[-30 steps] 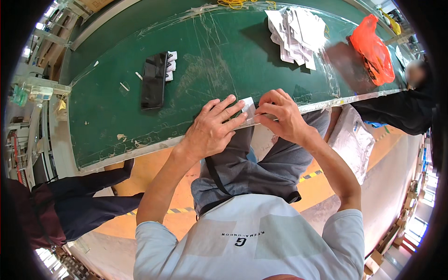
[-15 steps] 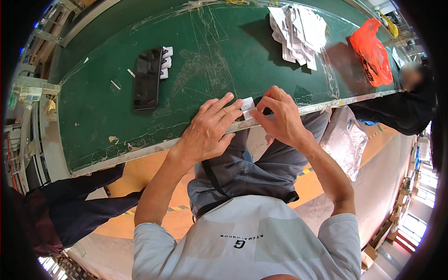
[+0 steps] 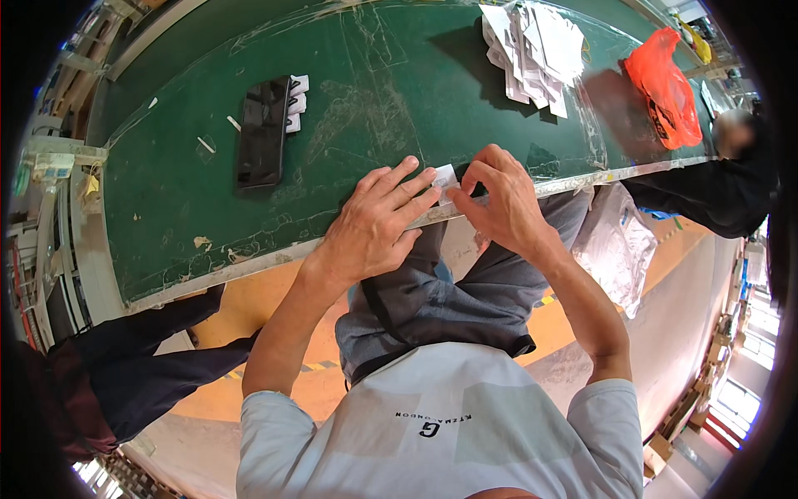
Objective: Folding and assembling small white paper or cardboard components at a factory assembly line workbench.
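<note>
A small white paper slip [image 3: 445,176] lies at the near edge of the green tabletop, between my two hands. Flat on the table, fingers spread, my left hand [image 3: 374,212] rests its fingertips over the slip's left part. My right hand [image 3: 507,200] has its fingers curled, with thumb and forefinger at the slip's right edge in a pinch. The fingers hide much of the slip. Further left, a black smartphone [image 3: 263,133] lies on top of several small folded white labels [image 3: 296,106] that stick out along its right side.
A loose pile of white paper slips [image 3: 532,54] sits at the far right of the green table [image 3: 183,200], beside a red plastic bag [image 3: 665,83]. Another person's dark sleeve [image 3: 706,204] reaches the right edge. Below it hangs a clear plastic bag [image 3: 615,249]. Dark trousers [image 3: 158,366] show at left.
My left fingertips now cover more of the slip, and its middle crease no longer shows. The right hand stays at the slip's edge, its fingers slightly shifted. The view has tilted a little.
</note>
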